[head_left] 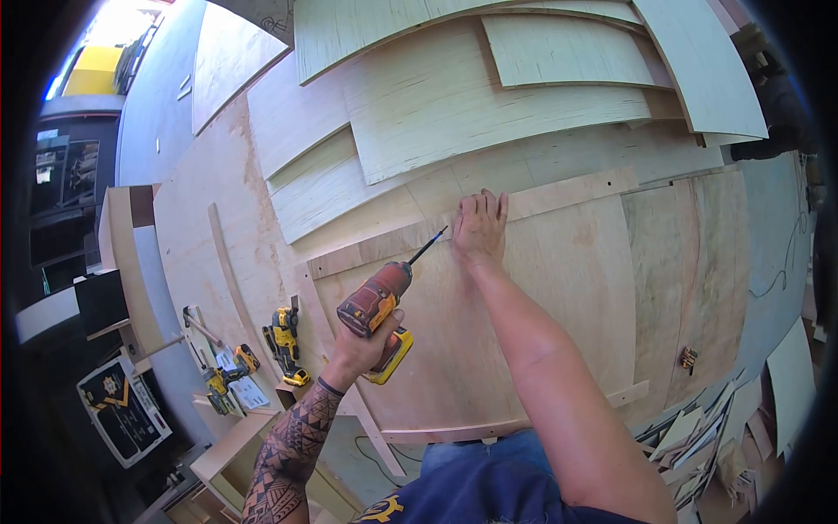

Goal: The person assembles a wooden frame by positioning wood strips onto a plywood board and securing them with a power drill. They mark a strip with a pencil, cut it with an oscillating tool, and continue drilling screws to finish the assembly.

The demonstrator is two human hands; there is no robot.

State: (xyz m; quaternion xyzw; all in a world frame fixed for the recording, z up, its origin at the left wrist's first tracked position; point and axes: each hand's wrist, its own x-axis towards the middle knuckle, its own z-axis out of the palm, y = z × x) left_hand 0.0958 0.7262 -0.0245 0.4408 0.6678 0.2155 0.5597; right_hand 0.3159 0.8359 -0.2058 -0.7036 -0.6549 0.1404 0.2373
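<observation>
My left hand (360, 351) is wrapped round the grip of a red-and-yellow cordless drill driver (377, 301). Its long, thin bit (428, 246) points up and right, with the tip right at a long wooden strip (375, 248). Just right of that tip, my right hand (481, 229) lies over the strip, fingers stretched toward its far edge. Beneath the strip is a large plywood panel (559, 297), edged by another strip (458, 432) on the side near my body.
Overlapping plywood sheets (419, 113) cover the far side. At left lie a yellow-and-black power tool (284, 345), another cordless tool (218, 389) and a hammer (201, 325). A small tool (689, 359) sits on the panel's right part. Wood offcuts (707, 437) are piled lower right.
</observation>
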